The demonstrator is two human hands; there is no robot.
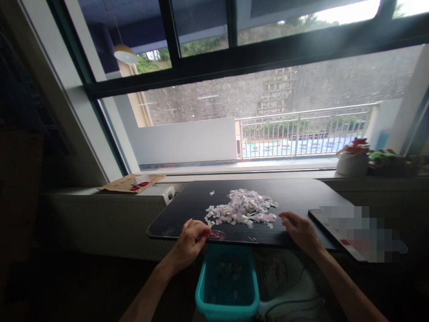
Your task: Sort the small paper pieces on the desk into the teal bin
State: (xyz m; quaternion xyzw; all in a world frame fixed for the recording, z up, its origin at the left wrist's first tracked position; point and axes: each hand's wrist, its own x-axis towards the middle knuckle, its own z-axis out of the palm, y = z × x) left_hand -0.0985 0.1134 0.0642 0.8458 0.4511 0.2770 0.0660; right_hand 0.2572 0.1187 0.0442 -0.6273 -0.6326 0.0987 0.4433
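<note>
A heap of small torn paper pieces, white with pale pink, lies on the dark folding table. My left hand is at the table's front edge, left of the heap, its fingers curled together. Beside its fingertips lies a flat pinkish-red oval thing; whether the fingers grip it is unclear. My right hand rests over the table just right of the heap, thumb and fingers closed. Anything inside its pinch is hidden. Below the front edge stands a turquoise plastic bin with some paper bits inside.
A tablet-like device, partly blurred, lies at the table's right. Red-handled scissors rest on a brown paper envelope at the left, near a white radiator. A pale pot stands on the right windowsill. Cables run beside the bin.
</note>
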